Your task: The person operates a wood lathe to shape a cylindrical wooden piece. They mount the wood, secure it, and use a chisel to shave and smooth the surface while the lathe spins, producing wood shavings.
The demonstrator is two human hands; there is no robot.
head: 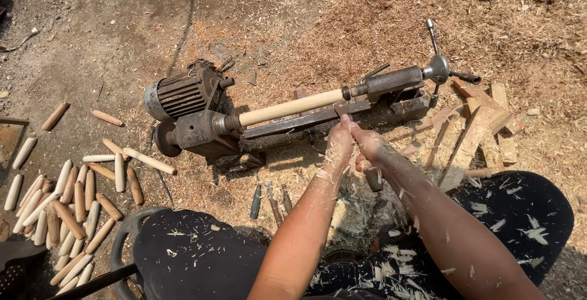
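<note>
**A:** Where are the hands against the lathe?

**B:** Both are at its near side, about the middle of the bed. The left hand is closed, its knuckles turned up, and it touches the rusty tool rest just below the pale wooden rod. The right hand sits just beside it, touching it, and is wrapped around a dark tool handle that sticks out under the wrist. The tool's working end is hidden behind the fingers, so I cannot tell if it meets the wood.

**A:** And the rod itself?

**B:** It is held lengthwise in the lathe, one end at the headstock, the other at the tailstock with its crank. It looks round and smooth along its visible length.

**A:** What else lies around the lathe?

**B:** The electric motor sits touching its headstock end, on the far side. Well apart from that end, beyond the motor's side, lies a heap of turned wooden pegs, some pale, some brownish. Near the tailstock end are rough wood offcuts. A few dark chisels lie on the ground just in front of the lathe, between it and the person's knees. Shavings cover the ground behind it and cling to both forearms and the dark trousers.
</note>
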